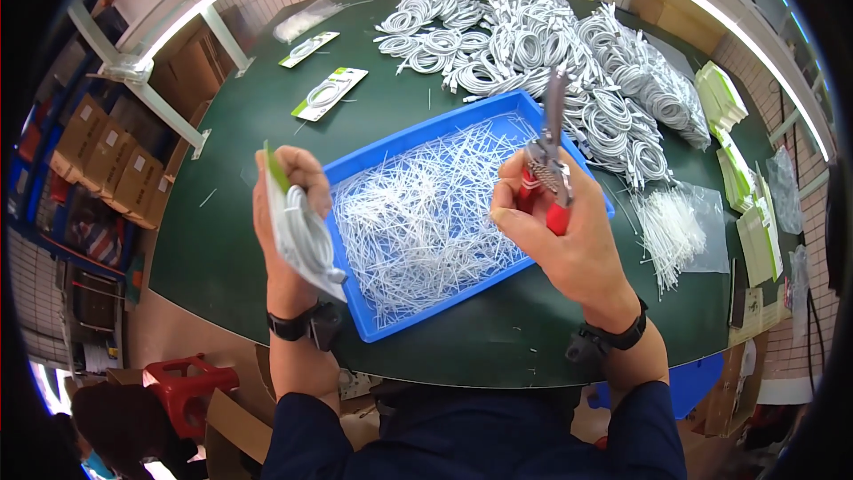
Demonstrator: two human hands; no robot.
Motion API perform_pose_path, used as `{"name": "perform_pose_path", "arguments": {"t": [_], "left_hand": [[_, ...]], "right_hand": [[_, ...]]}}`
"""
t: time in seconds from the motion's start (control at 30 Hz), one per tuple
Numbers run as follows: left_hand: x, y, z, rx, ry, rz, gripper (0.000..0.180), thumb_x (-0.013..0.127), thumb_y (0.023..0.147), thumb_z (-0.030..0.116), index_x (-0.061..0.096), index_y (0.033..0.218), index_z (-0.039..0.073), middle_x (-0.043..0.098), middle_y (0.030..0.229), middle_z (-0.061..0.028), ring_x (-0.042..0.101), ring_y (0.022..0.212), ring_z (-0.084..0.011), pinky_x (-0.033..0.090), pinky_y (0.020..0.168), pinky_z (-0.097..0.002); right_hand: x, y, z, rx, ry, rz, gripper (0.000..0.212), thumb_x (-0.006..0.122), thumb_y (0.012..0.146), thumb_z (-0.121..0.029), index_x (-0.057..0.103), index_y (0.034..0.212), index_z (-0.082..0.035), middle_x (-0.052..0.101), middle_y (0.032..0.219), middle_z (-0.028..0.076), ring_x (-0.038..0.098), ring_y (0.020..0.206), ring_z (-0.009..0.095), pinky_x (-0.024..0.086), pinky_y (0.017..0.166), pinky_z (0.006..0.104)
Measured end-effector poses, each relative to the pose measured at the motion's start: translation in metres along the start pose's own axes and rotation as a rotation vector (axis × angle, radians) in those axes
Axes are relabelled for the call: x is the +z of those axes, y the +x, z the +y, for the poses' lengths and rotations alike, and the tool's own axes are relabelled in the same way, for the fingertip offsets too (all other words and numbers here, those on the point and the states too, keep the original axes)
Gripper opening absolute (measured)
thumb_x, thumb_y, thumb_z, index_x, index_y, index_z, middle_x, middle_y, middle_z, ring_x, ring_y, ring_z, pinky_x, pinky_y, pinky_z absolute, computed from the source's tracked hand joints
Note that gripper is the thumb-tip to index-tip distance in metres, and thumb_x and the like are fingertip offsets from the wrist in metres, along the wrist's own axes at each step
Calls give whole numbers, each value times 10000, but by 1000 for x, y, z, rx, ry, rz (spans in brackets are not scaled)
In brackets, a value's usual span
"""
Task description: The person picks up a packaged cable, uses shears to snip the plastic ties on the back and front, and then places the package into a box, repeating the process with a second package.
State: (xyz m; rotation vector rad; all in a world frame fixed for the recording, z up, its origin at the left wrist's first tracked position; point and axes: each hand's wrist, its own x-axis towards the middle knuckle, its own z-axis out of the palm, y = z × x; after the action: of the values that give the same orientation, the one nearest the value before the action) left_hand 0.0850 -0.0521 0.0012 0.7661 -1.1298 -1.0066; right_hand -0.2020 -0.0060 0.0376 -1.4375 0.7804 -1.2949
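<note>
My left hand [298,178] is closed round a white-and-green card with a coiled white cable [306,227] on it, tilted up beside the left end of a blue tray [369,335]. Over the tray's right end, my right hand [564,240] grips red-handled cutting pliers [555,160], whose jaws point away from me. Many short white plastic strips [426,204], which look like cable-tie offcuts, fill the tray. Two more carded cables [330,94] lie on the green table [240,240] at the back left.
A big heap of coiled white cables [533,44] covers the back right. White cable ties [666,231] lie on a clear bag at the right. Stacks of white-and-green cards [755,231] line the right edge. A red stool [188,387] and cardboard boxes [111,160] stand left of the table.
</note>
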Motion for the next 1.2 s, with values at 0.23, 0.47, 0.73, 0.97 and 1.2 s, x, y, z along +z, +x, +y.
{"name": "perform_pose_path", "arguments": {"t": [0.23, 0.47, 0.73, 0.97, 1.2], "left_hand": [[-43, -60, 46, 66, 371, 163, 573, 282, 1106, 474, 551, 856, 34, 438, 585, 2, 387, 503, -75, 272, 479, -231], [-155, -153, 68, -51, 833, 569, 585, 336, 1088, 517, 588, 836, 54, 492, 646, -2, 469, 579, -84, 388, 532, -222], [-184, -120, 57, -50, 884, 671, 400, 461, 1071, 315, 620, 855, 18, 540, 700, -13, 501, 629, -79, 425, 578, -237], [-127, 44, 0, -76, 1056, 11, 256, 601, 1002, 234, 637, 912, -3, 585, 720, -2, 535, 619, -71, 435, 548, -235], [-84, 174, -88, -38, 1315, -302, 429, 724, 875, 331, 642, 1097, -28, 665, 847, -121, 630, 787, -233, 515, 744, -393]], "right_hand": [[-24, 4, 10, 4, -469, 51, 284, 669, 857, 33, 560, 1119, 14, 617, 900, 49, 556, 786, 87, 467, 723, 241], [-30, 10, 11, 18, -540, 76, 304, 682, 846, 4, 562, 1125, 16, 604, 888, 40, 563, 780, 93, 473, 728, 250], [-29, 11, 18, -4, -572, 50, 318, 685, 841, -9, 572, 1138, 8, 604, 852, 42, 563, 754, 97, 473, 727, 255], [-34, 13, 15, 20, -588, 43, 360, 717, 831, -48, 580, 1157, 19, 627, 833, 54, 576, 738, 108, 477, 721, 258], [-42, 13, 19, -61, -645, 37, 473, 792, 795, -101, 612, 1206, 46, 673, 864, 84, 614, 762, 127, 497, 716, 267]]}}
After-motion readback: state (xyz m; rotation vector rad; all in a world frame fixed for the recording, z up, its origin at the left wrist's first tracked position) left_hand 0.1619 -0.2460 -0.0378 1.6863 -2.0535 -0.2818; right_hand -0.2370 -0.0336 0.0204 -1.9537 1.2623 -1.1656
